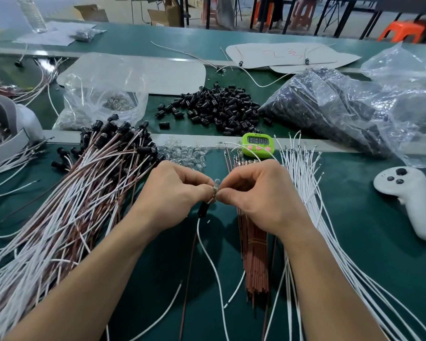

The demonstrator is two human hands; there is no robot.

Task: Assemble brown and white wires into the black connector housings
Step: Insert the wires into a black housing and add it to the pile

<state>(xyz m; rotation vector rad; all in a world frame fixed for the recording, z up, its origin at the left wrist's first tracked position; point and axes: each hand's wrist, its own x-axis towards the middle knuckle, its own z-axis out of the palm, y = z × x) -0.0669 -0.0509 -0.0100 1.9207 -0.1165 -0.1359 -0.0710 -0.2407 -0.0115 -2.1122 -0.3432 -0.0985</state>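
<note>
My left hand [175,193] and my right hand [258,193] meet at the middle of the green table, fingertips pinched together around a small clear bulb [216,182] with wire ends. Just below the fingers hangs a black connector housing [202,209], with a white wire [210,262] and a brown wire [188,274] trailing down toward me. Loose black housings [214,107] lie heaped behind. A bundle of brown wires [253,254] lies under my right wrist, white wires [312,193] fan out to its right. Finished wire sets with housings [79,193] pile up at the left.
Clear bulbs [182,152] are scattered behind my hands beside a green timer [258,145]. A white controller [411,200] lies at the right. Plastic bags of parts [342,107] [101,94] sit further back, and a grey tray [8,134] at the left edge.
</note>
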